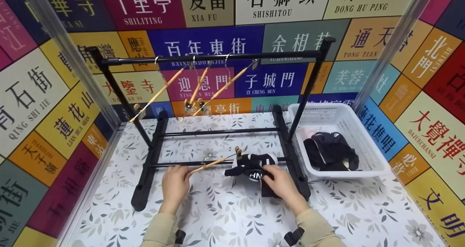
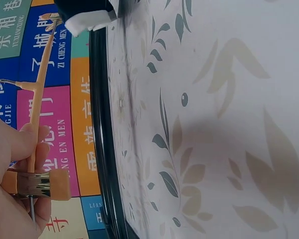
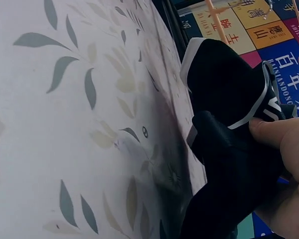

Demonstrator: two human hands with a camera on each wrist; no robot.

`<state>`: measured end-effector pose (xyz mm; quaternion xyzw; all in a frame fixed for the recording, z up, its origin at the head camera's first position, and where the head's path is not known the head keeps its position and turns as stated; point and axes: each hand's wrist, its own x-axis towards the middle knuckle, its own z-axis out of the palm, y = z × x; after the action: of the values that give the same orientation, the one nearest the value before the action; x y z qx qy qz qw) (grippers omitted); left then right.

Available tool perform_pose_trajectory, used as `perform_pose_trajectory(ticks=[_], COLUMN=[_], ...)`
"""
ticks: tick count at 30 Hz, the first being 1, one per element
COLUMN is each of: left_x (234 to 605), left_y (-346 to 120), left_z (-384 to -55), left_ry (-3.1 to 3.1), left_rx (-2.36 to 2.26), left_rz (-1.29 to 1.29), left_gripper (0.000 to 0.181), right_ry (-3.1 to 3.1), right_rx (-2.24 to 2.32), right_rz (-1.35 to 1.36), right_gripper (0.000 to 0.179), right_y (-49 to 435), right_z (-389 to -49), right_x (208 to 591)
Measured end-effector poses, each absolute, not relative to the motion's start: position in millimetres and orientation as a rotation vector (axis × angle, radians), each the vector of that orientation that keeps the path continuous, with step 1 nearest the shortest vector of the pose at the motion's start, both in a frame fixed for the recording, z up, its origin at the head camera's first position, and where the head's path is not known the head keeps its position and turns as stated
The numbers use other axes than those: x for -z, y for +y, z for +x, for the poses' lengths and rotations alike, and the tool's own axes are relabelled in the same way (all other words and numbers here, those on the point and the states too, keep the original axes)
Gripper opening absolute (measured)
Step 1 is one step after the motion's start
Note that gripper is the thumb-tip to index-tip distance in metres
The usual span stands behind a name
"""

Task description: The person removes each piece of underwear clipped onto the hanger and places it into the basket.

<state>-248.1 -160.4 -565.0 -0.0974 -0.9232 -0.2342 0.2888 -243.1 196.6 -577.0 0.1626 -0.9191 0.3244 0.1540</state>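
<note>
My left hand (image 1: 175,185) grips one end of a wooden clip hanger (image 1: 212,164) above the table. Near that hand, a wooden-and-metal clip (image 2: 36,184) shows in the left wrist view. At the hanger's other end, another clip (image 1: 238,152) meets a black garment (image 1: 249,163) with white trim and white lettering; whether it bites the cloth I cannot tell. My right hand (image 1: 281,185) pinches the garment, thumb on the front beside the lettering (image 3: 271,107). Part of the cloth hangs down below this hand, and its other fingers are mostly hidden.
A black metal rack (image 1: 269,55) stands ahead, with several wooden hangers (image 1: 225,87) on its top bar. To the right, a white plastic basket (image 1: 377,161) holds dark clothes (image 1: 330,150). Sign-covered walls (image 1: 203,32) enclose the back and sides of the leaf-patterned table (image 1: 225,218).
</note>
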Motion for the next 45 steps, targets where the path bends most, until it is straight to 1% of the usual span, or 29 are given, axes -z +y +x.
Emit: perform_pose_trajectory(ticks=[7,15,23,27,34,45], left_x=[565,567,569,569,569,567], left_y=[-164,-168,-169,-170,-175,-182], left_z=[-244,-240,-237,-236,-236,-236], left_ry=[-2.498,-2.493,-2.501,-2.506,-2.495,-2.477], left_rx=[0.638,0.672,0.682,0.678,0.677,0.658], left_rz=[-0.213,-0.201,-0.167,-0.155,-0.169,-0.200], left_gripper=[0.006,0.007,0.008,0.008,0.009,0.009], right_ry=[-2.589,-2.542,-2.504,-2.495,-2.469,-2.469], right_rx=[-0.962,-1.054,-1.176,-1.251,-1.274,-1.409], right_rz=[0.446,0.367,0.297,0.245,0.179,0.107], right_gripper=[0.032,0.032,0.025,0.026,0.030,0.022], right_y=[207,219,230,236,247,269], right_z=[-244,-248,-251,-253,-256,-258], right_x=[569,559,550,543,528,497])
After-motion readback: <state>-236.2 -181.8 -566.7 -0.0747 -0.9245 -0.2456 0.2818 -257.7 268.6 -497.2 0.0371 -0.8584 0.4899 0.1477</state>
